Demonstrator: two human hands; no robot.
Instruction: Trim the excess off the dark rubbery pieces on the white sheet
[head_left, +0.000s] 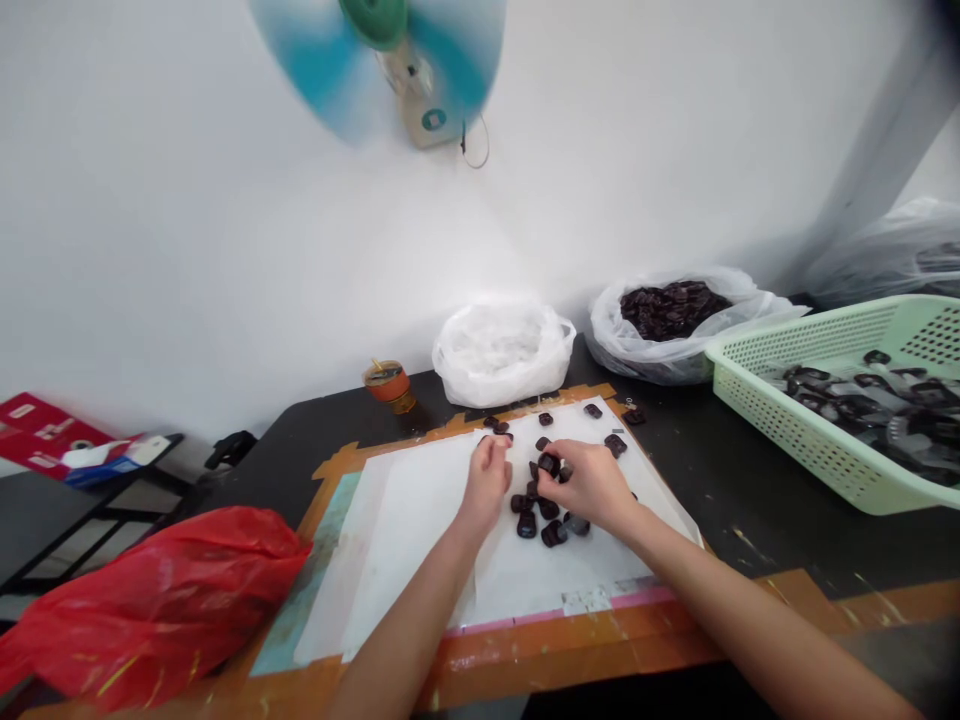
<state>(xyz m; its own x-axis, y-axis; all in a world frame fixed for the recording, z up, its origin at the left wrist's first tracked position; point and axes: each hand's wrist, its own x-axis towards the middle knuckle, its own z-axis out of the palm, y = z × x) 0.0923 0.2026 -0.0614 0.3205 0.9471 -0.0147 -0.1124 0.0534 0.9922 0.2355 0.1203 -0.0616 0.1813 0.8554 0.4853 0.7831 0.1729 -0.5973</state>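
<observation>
My right hand (pixel 581 478) pinches a dark glossy piece (pixel 549 464) between thumb and fingertips, just above the white sheet (pixel 420 520). Several similar dark pieces (pixel 526 525) lie loosely grouped below and around it, with a few more spread toward the sheet's far edge. To the left, my left hand (pixel 489 478) is raised over the paper with its fingers drawn together; whether something small is between them is hard to make out. Dark pieces show just behind its fingertips.
A green basket (pixel 795 425) of dark parts stands at the right. Behind are a bag (pixel 637 350) of dark pieces, a white bag (pixel 502 370) and an orange-banded jar (pixel 387 382). A red bag (pixel 172 590) lies left. A fan (pixel 375 20) spins above.
</observation>
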